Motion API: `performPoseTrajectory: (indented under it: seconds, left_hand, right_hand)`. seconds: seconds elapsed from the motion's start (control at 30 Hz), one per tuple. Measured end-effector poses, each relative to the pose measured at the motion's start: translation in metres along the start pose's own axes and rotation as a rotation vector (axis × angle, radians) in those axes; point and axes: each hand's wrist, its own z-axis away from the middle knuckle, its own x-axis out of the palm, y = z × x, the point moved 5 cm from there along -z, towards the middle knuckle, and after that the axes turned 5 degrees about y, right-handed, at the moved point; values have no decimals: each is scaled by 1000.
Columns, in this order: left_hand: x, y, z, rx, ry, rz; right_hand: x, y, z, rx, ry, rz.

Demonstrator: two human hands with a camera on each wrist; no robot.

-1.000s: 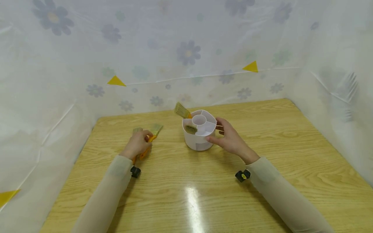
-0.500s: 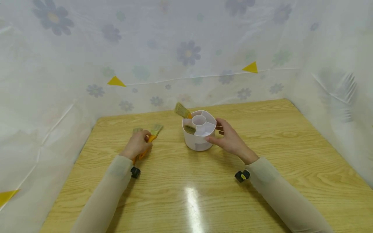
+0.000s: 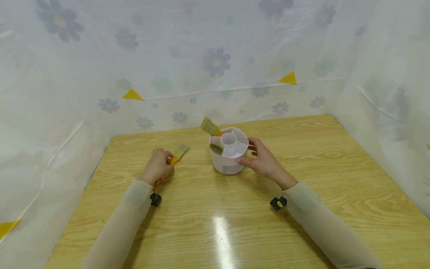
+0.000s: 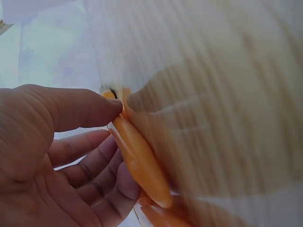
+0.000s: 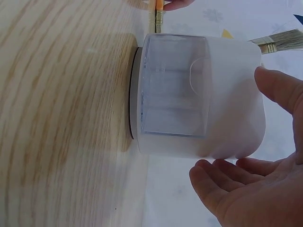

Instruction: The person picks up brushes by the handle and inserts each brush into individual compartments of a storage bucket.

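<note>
My left hand [image 3: 157, 167] pinches an orange-handled paintbrush [image 3: 180, 152] near the table's left side, its pale bristles pointing away from me. In the left wrist view, thumb and forefinger grip the orange handle [image 4: 142, 161] near its bristle end. A second brush [image 3: 158, 150] lies partly hidden behind that hand. At the middle stands a white round desk organizer [image 3: 228, 164] with several compartments about a central cup. Two paintbrushes stand in it bristles up: one leans out at the back left [image 3: 210, 126], another [image 3: 216, 149] sits front left. My right hand [image 3: 263, 160] holds the organizer's right side, thumb in front.
The wood-grain table [image 3: 289, 231] reaches back to a flowered curtain [image 3: 188, 59], which also encloses both sides. Yellow triangles [image 3: 133, 94] mark the curtain. A clear drawer front [image 5: 175, 85] is set into the organizer's side.
The paintbrush in my left hand has tilted slightly, its bristles shifting a little right. The front-left brush in the organizer has slid slightly left. My right hand stays nearly still.
</note>
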Motion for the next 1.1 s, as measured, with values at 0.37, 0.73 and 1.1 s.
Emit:
performPoseTrajectory:
  seconds: [0.37,0.73,1.1]
  left_hand:
    - [2,1,0,-11,-8,-7]
    - [0,1,-1,-2,-13,-26]
    - [2,2,-1,1,-26,-25]
  right_hand:
    - [-1,-2,-1,-31,10,24]
    - [-1,0,0,-2,10,21]
    - [-1,1,-1,-24,11,20]
